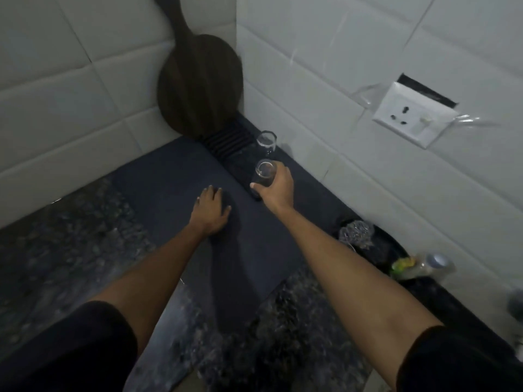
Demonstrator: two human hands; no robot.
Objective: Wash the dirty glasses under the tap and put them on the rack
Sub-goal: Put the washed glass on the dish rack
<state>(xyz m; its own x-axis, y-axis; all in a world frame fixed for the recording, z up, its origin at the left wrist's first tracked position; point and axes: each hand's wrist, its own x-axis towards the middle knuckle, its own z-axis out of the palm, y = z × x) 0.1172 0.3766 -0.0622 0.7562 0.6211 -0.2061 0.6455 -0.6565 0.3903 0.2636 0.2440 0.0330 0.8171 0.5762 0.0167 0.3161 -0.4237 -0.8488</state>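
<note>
My right hand (276, 188) grips a clear glass (264, 173) from the side, holding it over the black slatted rack (230, 142) that runs along the right wall. A second clear glass (266, 142) stands on that rack just beyond it, close to the wall. My left hand (210, 212) rests flat, fingers spread, on the dark mat (169, 176) to the left of the rack. No tap is in view.
A dark wooden board (199, 86) leans in the tiled corner behind the rack. A wall socket (414, 116) sits on the right wall. A steel scrubber (356, 233) and a plastic bottle (421, 265) lie along the right wall. Speckled granite counter (70, 236) surrounds the mat.
</note>
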